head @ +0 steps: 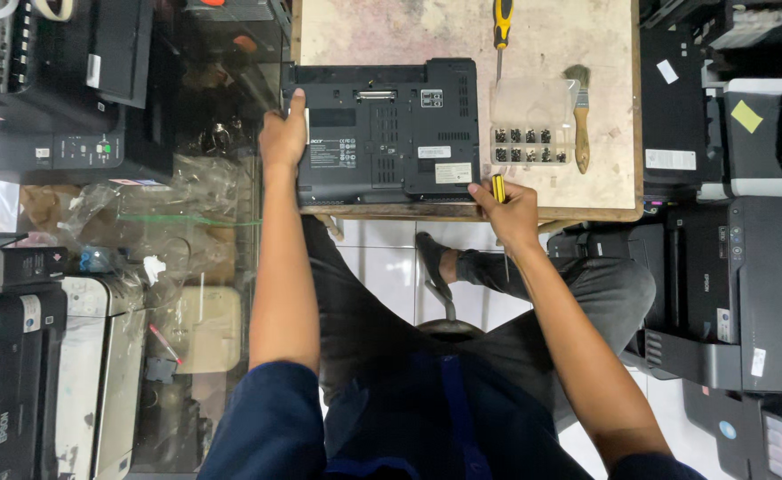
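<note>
A black laptop [391, 133] lies bottom side up on a worn wooden table [604, 191]. My left hand [283, 138] grips the laptop's left edge, thumb on its underside. My right hand [511, 213] rests at the laptop's near right corner and holds a small yellow-handled screwdriver [498, 187]. Just right of the laptop sits a clear plastic box [531, 133] with several dark screws in its compartments.
A yellow and black screwdriver [501, 31] and a paint brush [579, 120] lie on the table at the back right. Black printers [746, 284] stand to the right. More printers [18, 356] and a glass case [187, 213] crowd the left.
</note>
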